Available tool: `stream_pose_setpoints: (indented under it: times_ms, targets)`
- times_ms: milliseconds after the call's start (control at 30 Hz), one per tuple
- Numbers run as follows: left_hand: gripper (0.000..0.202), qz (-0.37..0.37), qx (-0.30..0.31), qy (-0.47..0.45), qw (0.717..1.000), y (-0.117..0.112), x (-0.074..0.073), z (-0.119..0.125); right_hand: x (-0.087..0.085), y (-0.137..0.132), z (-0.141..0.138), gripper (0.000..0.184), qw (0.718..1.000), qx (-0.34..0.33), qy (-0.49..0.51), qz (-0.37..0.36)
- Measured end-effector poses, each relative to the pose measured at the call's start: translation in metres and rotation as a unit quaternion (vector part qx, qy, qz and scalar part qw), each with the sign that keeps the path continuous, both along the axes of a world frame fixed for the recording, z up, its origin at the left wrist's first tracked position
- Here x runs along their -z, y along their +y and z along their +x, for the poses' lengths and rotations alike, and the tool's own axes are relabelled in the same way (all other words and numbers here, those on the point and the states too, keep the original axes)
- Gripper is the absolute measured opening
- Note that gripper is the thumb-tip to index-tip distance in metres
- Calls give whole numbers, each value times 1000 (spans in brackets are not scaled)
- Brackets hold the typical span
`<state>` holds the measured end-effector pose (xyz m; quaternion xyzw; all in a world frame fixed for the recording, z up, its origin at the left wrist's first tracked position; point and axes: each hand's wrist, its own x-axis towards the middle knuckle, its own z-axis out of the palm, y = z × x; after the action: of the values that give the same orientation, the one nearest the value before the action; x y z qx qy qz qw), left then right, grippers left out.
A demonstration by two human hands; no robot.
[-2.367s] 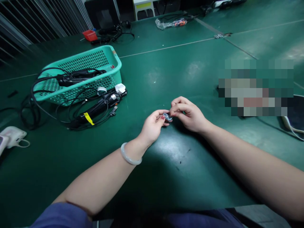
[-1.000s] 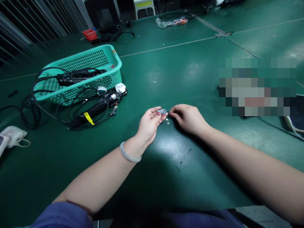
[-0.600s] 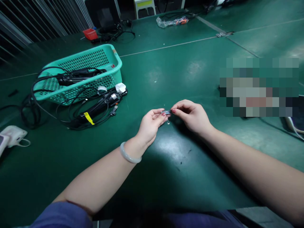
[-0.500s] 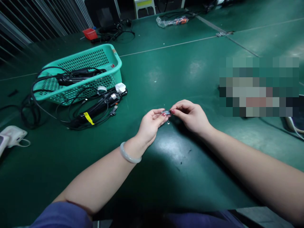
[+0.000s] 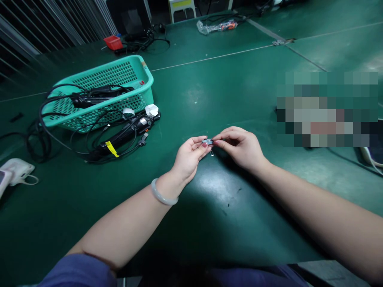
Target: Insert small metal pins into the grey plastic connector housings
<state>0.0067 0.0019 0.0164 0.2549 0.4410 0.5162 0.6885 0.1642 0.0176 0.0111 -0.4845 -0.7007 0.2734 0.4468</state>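
A small flat grey-blue piece [image 5: 207, 141] is pinched between the thumb and fingers of my left hand [image 5: 186, 159]; it is too small for me to name its kind. At its right end, the thumb and index fingertip of my right hand [image 5: 241, 145] are pressed together on its edge, and whether they hold a second bit I cannot tell. A tiny thin metal loop [image 5: 212, 153] shows just below the left fingertips; whether it lies on the green table [image 5: 191, 223] or hangs from the hand is unclear.
On the left stands a turquoise basket [image 5: 146, 85] with black cabled devices inside. Beside it lies a black handheld device [image 5: 125, 135] with a yellow tag and cables. A white device [image 5: 20, 171] sits at far left, a red tray [image 5: 113, 42] farther back. A blurred patch hides the right.
My right fingertips have moved slightly left, closer to my left thumb. The piece has shifted a little left with them. Both forearms stay almost where they were.
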Motion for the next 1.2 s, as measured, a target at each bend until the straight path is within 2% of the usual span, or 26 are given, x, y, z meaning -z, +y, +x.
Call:
stream_pose_setpoints:
  times_ms: [100, 200, 333, 433, 633, 767, 933, 1200]
  targets:
    - [12, 9, -20, -2, 1000, 0, 0, 0, 0, -2, 1, 18, 999, 25, -15, -42]
    - [12, 16, -43, -4, 999, 0, 1, 0, 1, -6, 0, 20, 992, 4, -112, -50]
    - [13, 23, -55, -7, 998, 1, 4, 0, 4, -11, -5, 18, 970, -57, -236, -34]
    - [14, 20, -49, -8, 999, 0, 5, 0, 8, -10, -8, 13, 962, -60, -265, -15]
    - [12, 16, -35, 0, 999, 0, 4, 0, 16, -7, -7, 26, 947, -82, -308, 50]
    - [13, 20, -38, 4, 999, 0, 4, 0, 16, -4, -3, 33, 951, -86, -293, 52]
    - [14, 21, -42, 7, 999, 0, 4, 0, 15, 5, 1, 24, 970, -75, -230, 33]
    - [16, 21, -50, 20, 998, 0, 3, 0, 13, 7, 0, 16, 968, -55, -233, 73]
